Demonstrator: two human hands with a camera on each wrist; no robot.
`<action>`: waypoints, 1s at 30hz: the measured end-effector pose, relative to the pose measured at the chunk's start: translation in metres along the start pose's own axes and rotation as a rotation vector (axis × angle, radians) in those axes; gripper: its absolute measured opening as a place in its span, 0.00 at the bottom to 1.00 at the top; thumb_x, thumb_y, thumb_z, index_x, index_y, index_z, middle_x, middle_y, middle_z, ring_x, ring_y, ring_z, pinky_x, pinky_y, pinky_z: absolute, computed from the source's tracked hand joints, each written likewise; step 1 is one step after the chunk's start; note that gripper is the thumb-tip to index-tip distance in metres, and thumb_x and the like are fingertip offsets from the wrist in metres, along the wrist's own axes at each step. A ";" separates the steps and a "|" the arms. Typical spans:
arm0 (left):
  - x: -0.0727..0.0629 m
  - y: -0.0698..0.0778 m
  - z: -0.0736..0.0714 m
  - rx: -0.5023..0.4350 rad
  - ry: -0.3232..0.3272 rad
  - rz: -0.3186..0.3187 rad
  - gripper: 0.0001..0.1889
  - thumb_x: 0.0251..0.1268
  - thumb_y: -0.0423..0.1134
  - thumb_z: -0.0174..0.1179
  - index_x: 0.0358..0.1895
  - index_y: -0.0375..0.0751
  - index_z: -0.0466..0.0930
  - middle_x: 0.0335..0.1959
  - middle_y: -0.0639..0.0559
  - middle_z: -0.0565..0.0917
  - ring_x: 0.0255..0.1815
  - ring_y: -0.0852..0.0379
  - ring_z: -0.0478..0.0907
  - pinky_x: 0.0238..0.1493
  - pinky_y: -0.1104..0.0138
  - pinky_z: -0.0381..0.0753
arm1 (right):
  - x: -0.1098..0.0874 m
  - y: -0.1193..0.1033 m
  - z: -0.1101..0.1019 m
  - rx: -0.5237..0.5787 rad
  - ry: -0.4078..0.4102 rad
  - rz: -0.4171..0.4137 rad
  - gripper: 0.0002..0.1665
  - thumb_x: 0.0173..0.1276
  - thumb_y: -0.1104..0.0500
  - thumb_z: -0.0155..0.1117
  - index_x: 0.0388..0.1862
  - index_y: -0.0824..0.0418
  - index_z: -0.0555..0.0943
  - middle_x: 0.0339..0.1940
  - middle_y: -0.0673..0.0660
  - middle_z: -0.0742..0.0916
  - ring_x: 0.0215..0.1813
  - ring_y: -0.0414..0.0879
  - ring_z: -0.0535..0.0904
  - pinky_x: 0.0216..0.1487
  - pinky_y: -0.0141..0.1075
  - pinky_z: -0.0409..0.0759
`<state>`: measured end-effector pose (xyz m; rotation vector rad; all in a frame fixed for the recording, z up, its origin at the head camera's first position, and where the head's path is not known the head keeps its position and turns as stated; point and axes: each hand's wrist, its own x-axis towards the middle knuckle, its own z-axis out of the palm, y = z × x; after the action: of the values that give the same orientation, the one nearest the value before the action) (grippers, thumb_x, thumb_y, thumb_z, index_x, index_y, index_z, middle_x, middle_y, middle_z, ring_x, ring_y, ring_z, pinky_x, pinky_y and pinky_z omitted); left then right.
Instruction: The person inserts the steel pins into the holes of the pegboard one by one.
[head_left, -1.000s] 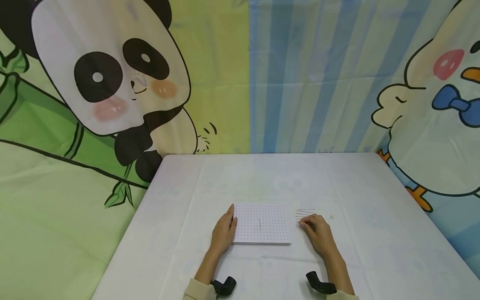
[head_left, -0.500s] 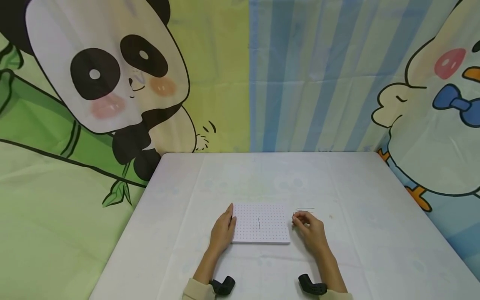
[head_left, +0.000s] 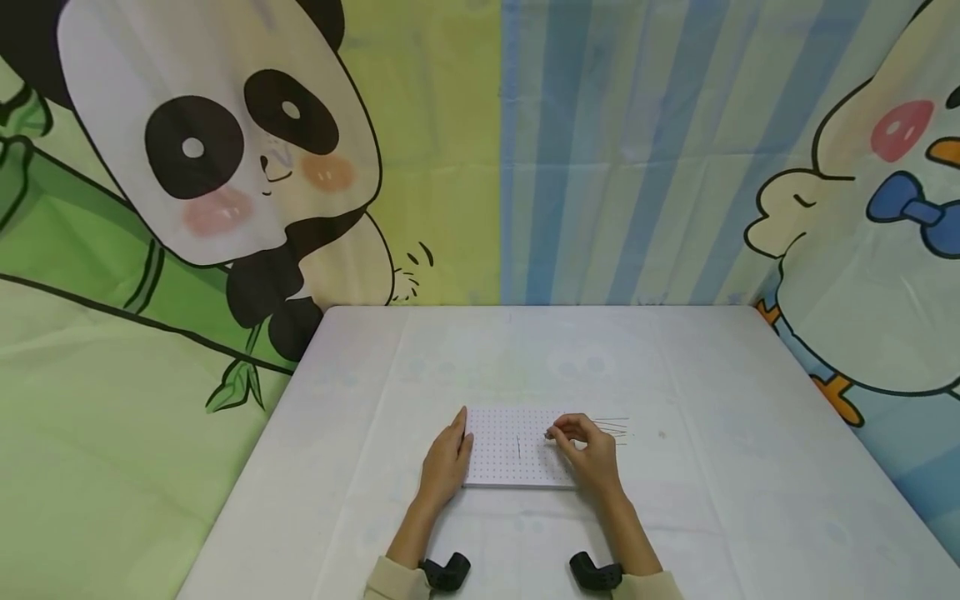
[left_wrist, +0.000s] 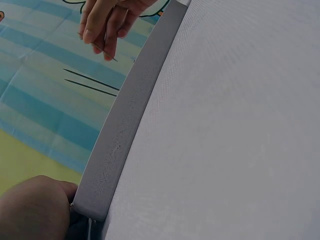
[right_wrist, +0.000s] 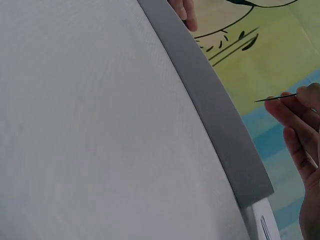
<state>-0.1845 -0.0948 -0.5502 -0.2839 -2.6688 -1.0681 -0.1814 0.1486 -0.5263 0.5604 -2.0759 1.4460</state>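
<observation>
Printed fabric point(head_left: 442, 167) rises behind a white table point(head_left: 480, 358), a panda figure point(head_left: 192, 148) at ten o'clock and a white bird figure point(head_left: 862, 317) at two. With the board point(head_left: 491, 467) as the dial's centre and twelve pointing away from the person, a broad stretch of tabletop runs to the far edge at twelve; the side edges lie well apart at nine and three. Just off the board's three o'clock edge lie loose needles point(head_left: 611, 419), roughly side by side.

The board sits flat, pale and thick-sided, its top dotted with rows of small dark holes; two thin uprights point(left_wrist: 91, 79) stand from it. The left hand point(head_left: 444, 462), fingers straight, rests along its nine o'clock edge. Over its three o'clock side, the right hand point(head_left: 588, 450) pinches a dark, slender needle point(right_wrist: 275, 98) between thumb and fingertips, apart from the surface.
</observation>
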 end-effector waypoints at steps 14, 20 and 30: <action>-0.001 -0.001 0.001 -0.020 0.005 0.007 0.26 0.69 0.37 0.51 0.67 0.33 0.60 0.63 0.40 0.70 0.62 0.44 0.68 0.60 0.54 0.68 | 0.008 -0.009 0.031 -0.002 -0.102 -0.170 0.12 0.49 0.78 0.67 0.33 0.71 0.78 0.26 0.60 0.85 0.26 0.50 0.83 0.30 0.32 0.83; 0.000 -0.001 0.001 -0.008 -0.009 -0.010 0.26 0.69 0.38 0.50 0.68 0.34 0.59 0.63 0.42 0.69 0.62 0.45 0.67 0.61 0.55 0.67 | 0.002 0.008 0.037 -0.032 -0.102 -0.162 0.12 0.51 0.73 0.69 0.33 0.63 0.80 0.29 0.53 0.86 0.29 0.42 0.84 0.32 0.26 0.81; -0.002 0.000 0.000 -0.001 -0.011 -0.001 0.26 0.69 0.38 0.50 0.68 0.34 0.59 0.63 0.41 0.69 0.62 0.45 0.68 0.61 0.55 0.68 | -0.001 0.012 0.039 -0.123 -0.135 -0.129 0.09 0.54 0.67 0.70 0.33 0.57 0.80 0.27 0.47 0.86 0.26 0.34 0.80 0.28 0.25 0.79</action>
<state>-0.1826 -0.0950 -0.5505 -0.2888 -2.6781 -1.0717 -0.1959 0.1156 -0.5461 0.7455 -2.1715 1.2286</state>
